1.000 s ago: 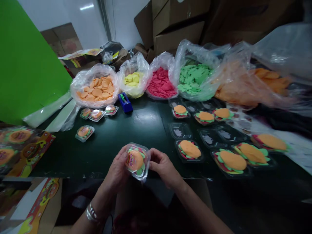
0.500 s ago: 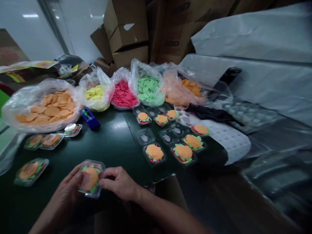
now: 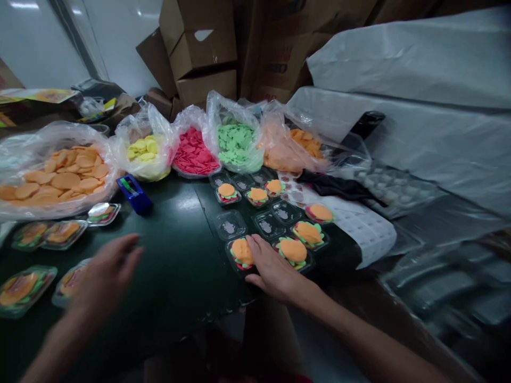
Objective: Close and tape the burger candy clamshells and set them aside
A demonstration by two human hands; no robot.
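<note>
On the dark table (image 3: 179, 266), the left hand (image 3: 106, 274), open and empty, hovers just beside the sealed burger-candy pack (image 3: 66, 284) it held a second ago. The right hand (image 3: 271, 268), fingers spread, has moved onto an unsealed burger-candy tray (image 3: 240, 254), suggesting the next pack.

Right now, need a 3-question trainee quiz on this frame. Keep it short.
1. True or false: the right hand rests on an open burger tray.
2. Which bag sits between the yellow bag and the green bag? A) red B) blue
3. The left hand is over a closed ____ pack.

Key: 1 true; 2 A, red bag; 3 burger.
</note>
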